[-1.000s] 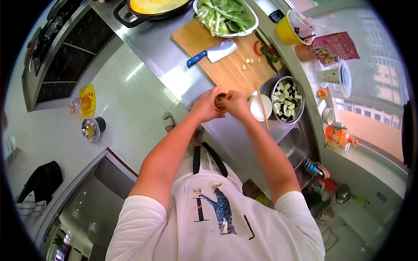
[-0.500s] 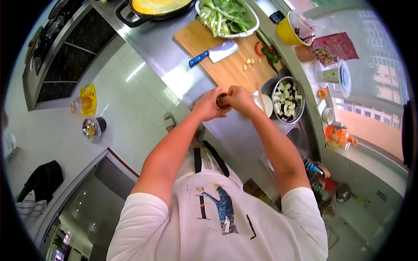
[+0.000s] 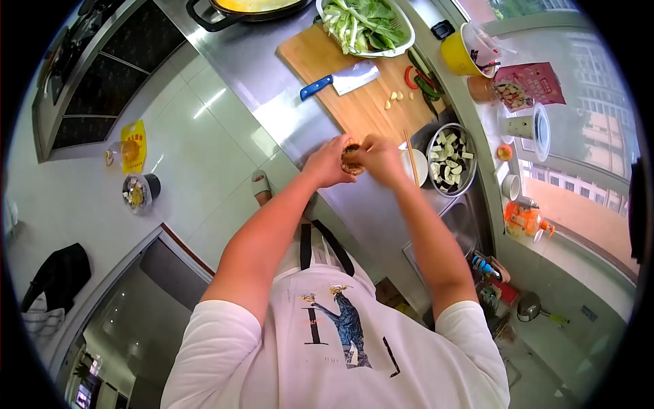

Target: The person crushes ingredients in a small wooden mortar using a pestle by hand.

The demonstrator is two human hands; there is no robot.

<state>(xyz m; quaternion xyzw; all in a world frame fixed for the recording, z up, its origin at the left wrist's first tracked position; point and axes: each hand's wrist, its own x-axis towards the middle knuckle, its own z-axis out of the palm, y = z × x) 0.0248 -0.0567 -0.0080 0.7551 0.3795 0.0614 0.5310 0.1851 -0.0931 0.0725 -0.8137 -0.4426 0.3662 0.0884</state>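
Observation:
My left hand (image 3: 327,163) is wrapped round a small round jar (image 3: 351,161) with an orange-brown rim and dark contents, its mouth facing up at me. My right hand (image 3: 382,161) is closed at the jar's mouth, with the fingertips partly hidden; whatever they hold is too small to make out. Both hands are over the counter's front edge, just below the wooden cutting board (image 3: 320,58). To the right of my right hand, a white plate (image 3: 420,168) has chopsticks (image 3: 411,157) lying across it. Beside that stands a metal bowl (image 3: 471,178) of cut eggplant (image 3: 447,163).
On the board lie a blue-handled cleaver (image 3: 340,80), garlic cloves (image 3: 393,99) and red and green peppers (image 3: 427,86). A white basket (image 3: 409,41) of leafy greens and a black pan (image 3: 216,24) are farther back. The sink (image 3: 462,221) is at right; an orange bottle (image 3: 524,219) stands on the ledge.
My right hand has shifted slightly right and turned over the jar, so more of its mouth shows. My left hand keeps its hold. The camera view has shifted a little.

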